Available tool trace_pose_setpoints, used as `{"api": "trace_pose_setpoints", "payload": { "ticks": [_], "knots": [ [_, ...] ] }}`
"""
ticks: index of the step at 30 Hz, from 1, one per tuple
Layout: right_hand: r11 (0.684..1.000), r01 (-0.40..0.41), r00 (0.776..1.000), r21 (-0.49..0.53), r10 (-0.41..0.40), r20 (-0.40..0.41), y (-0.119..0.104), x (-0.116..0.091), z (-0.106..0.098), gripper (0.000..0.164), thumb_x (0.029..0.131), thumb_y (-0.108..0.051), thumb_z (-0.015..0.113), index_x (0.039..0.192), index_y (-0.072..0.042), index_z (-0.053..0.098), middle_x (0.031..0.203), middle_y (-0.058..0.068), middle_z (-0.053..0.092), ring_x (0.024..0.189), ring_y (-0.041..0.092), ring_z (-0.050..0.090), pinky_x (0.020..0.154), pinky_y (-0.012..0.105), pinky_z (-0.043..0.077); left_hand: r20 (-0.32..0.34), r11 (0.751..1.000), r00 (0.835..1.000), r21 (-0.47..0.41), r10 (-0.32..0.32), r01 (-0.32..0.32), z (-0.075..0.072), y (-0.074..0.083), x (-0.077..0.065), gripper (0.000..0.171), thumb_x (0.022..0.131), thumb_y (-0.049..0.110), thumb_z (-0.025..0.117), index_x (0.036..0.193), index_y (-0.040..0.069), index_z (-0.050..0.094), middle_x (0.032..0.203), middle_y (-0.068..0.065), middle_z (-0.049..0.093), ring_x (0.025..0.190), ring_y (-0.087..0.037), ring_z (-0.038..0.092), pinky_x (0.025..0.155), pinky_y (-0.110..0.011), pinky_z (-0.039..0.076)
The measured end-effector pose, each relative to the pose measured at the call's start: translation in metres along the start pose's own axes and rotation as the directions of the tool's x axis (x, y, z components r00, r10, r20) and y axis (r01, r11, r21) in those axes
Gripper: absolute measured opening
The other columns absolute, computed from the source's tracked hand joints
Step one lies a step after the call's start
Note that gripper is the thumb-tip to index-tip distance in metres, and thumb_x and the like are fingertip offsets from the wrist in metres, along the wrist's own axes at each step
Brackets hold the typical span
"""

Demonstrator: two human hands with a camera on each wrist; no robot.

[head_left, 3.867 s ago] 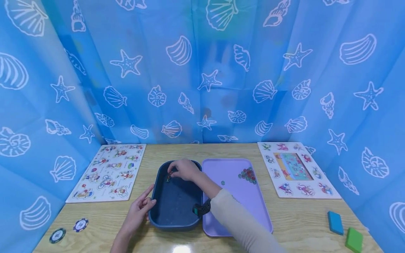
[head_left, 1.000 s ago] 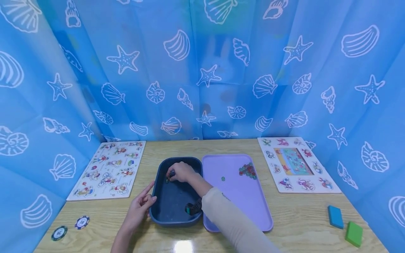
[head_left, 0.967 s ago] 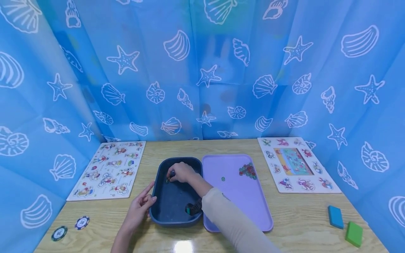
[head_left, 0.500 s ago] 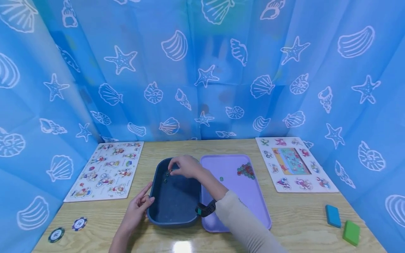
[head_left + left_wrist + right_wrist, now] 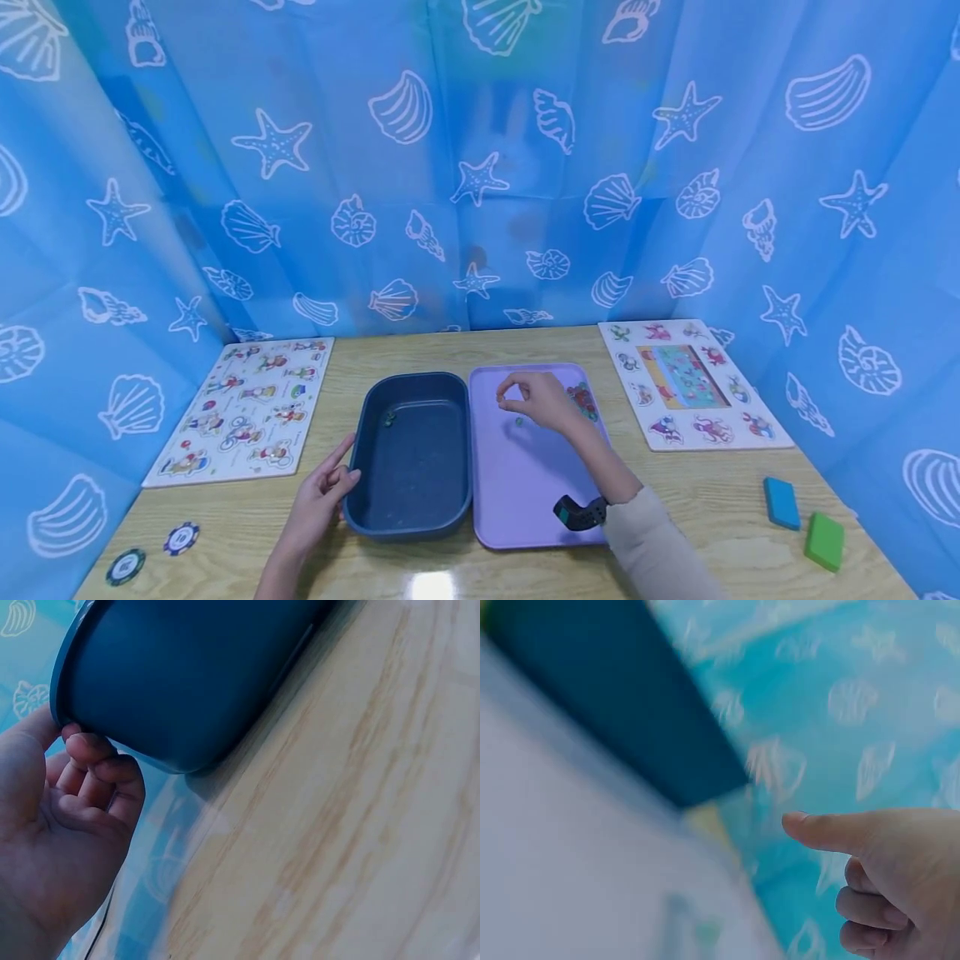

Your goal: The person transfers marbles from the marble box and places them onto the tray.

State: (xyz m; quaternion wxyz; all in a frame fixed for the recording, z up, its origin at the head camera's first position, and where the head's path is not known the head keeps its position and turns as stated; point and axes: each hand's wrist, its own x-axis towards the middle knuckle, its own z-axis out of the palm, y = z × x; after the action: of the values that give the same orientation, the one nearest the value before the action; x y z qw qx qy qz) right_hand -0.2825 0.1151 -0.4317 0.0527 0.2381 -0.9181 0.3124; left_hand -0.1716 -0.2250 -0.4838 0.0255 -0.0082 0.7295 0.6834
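Observation:
A dark blue bin [image 5: 411, 533] stands on the table with a few small green beads [image 5: 389, 418] in its far left corner. My left hand [image 5: 318, 497] holds its left wall, thumb at the rim; in the left wrist view, curled fingers [image 5: 94, 750] lie against the outside under the rim. Over the lilac tray [image 5: 536, 517], my right hand [image 5: 542, 402] pinches a tiny reddish bead [image 5: 500, 400] between thumb and index fingertips. A single green bead [image 5: 519, 422] lies on the tray below. Behind this hand, a cluster of red and green beads [image 5: 583, 398] is partly hidden.
Picture puzzle boards flank the containers, one at left [image 5: 243, 417] and one at right [image 5: 693, 385]. Two poker chips, one blue [image 5: 182, 538] and one dark [image 5: 126, 567], lie front left. Blue [image 5: 782, 502] and green [image 5: 825, 541] blocks lie front right. A shell-print curtain [image 5: 480, 233] hangs behind.
My right hand has lifted out of the bin with the reddish bead and moved right, over the lilac tray. My left hand stays at the bin's rim. The view has shifted slightly.

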Motion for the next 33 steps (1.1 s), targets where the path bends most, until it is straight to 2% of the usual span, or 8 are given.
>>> {"api": "trace_pose_setpoints", "payload": {
  "ticks": [3, 7, 12, 18, 22, 25, 29, 33],
  "knots": [
    [0.998, -0.048, 0.999, -0.033, 0.049, 0.003, 0.025, -0.012, 0.002, 0.01, 0.079, -0.024, 0.068, 0.088, -0.02, 0.068, 0.053, -0.005, 0.043, 0.047, 0.01, 0.032, 0.043, 0.023, 0.027, -0.003, 1.0, 1.0, 0.006, -0.004, 0.004, -0.001, 0.0, 0.0, 0.055, 0.088, 0.021, 0.057, 0.138, 0.019, 0.035, 0.062, 0.004, 0.037, 0.045, -0.008, 0.036, 0.043, -0.019, 0.035],
    [0.99, -0.11, 0.994, -0.085, 0.112, 0.015, 0.045, -0.023, 0.005, 0.009, 0.076, -0.021, 0.07, 0.085, -0.019, 0.069, 0.058, -0.006, 0.049, 0.049, 0.01, 0.035, 0.046, 0.024, 0.03, -0.007, 1.0, 1.0, 0.007, -0.011, 0.011, -0.001, -0.001, 0.0, 0.054, 0.088, 0.02, 0.057, 0.138, 0.019, 0.035, 0.062, 0.004, 0.038, 0.045, -0.009, 0.038, 0.043, -0.019, 0.035],
    [0.986, -0.131, 0.99, -0.103, 0.135, 0.033, 0.053, -0.03, 0.008, 0.01, 0.074, -0.015, 0.071, 0.083, -0.019, 0.069, 0.066, -0.008, 0.057, 0.055, 0.01, 0.039, 0.053, 0.025, 0.032, -0.011, 1.0, 1.0, 0.007, -0.023, 0.023, -0.001, -0.001, 0.001, 0.053, 0.088, 0.018, 0.056, 0.137, 0.02, 0.036, 0.062, 0.004, 0.038, 0.044, -0.009, 0.038, 0.043, -0.019, 0.035],
    [0.984, -0.144, 0.989, -0.105, 0.147, 0.019, 0.051, -0.031, 0.009, 0.018, 0.076, -0.019, 0.07, 0.094, -0.019, 0.069, 0.054, -0.006, 0.044, 0.047, 0.009, 0.034, 0.046, 0.022, 0.028, -0.016, 1.0, 1.0, 0.012, -0.027, 0.027, -0.001, 0.0, 0.001, 0.053, 0.089, 0.017, 0.056, 0.137, 0.02, 0.036, 0.062, 0.004, 0.04, 0.044, -0.009, 0.039, 0.043, -0.02, 0.036],
    [0.993, -0.109, 0.994, -0.053, 0.108, -0.01, 0.033, -0.024, 0.003, 0.021, 0.079, -0.022, 0.068, 0.1, -0.019, 0.067, 0.049, -0.005, 0.037, 0.042, 0.008, 0.029, 0.04, 0.022, 0.027, -0.006, 1.0, 1.0, 0.012, -0.008, 0.008, -0.001, 0.0, 0.001, 0.053, 0.089, 0.017, 0.056, 0.138, 0.018, 0.035, 0.061, 0.004, 0.04, 0.044, -0.009, 0.038, 0.042, -0.02, 0.036],
    [0.999, -0.051, 0.999, 0.006, 0.051, -0.01, 0.007, -0.013, -0.002, 0.019, 0.082, -0.024, 0.065, 0.1, -0.018, 0.067, 0.05, -0.004, 0.036, 0.042, 0.01, 0.03, 0.041, 0.023, 0.028, 0.007, 1.0, 1.0, 0.006, 0.004, -0.004, -0.001, 0.001, 0.0, 0.054, 0.089, 0.018, 0.056, 0.138, 0.017, 0.035, 0.061, 0.005, 0.039, 0.044, -0.008, 0.038, 0.042, -0.019, 0.035],
    [0.998, 0.04, 0.998, 0.054, -0.042, 0.045, -0.031, 0.01, 0.0, 0.021, 0.083, -0.029, 0.063, 0.102, -0.02, 0.067, 0.051, -0.004, 0.035, 0.044, 0.011, 0.031, 0.042, 0.023, 0.028, 0.017, 1.0, 1.0, -0.003, 0.012, -0.012, -0.001, 0.003, -0.001, 0.054, 0.088, 0.018, 0.056, 0.138, 0.016, 0.035, 0.061, 0.005, 0.039, 0.043, -0.008, 0.037, 0.042, -0.019, 0.035],
    [0.991, 0.117, 0.984, 0.072, -0.125, 0.13, -0.067, 0.035, 0.015, 0.024, 0.083, -0.034, 0.062, 0.103, -0.022, 0.066, 0.052, -0.004, 0.034, 0.046, 0.012, 0.034, 0.044, 0.022, 0.029, 0.011, 1.0, 1.0, -0.002, 0.008, -0.008, 0.0, 0.004, -0.001, 0.054, 0.088, 0.017, 0.057, 0.137, 0.016, 0.036, 0.061, 0.005, 0.039, 0.044, -0.008, 0.038, 0.042, -0.019, 0.035]
  ]
}}
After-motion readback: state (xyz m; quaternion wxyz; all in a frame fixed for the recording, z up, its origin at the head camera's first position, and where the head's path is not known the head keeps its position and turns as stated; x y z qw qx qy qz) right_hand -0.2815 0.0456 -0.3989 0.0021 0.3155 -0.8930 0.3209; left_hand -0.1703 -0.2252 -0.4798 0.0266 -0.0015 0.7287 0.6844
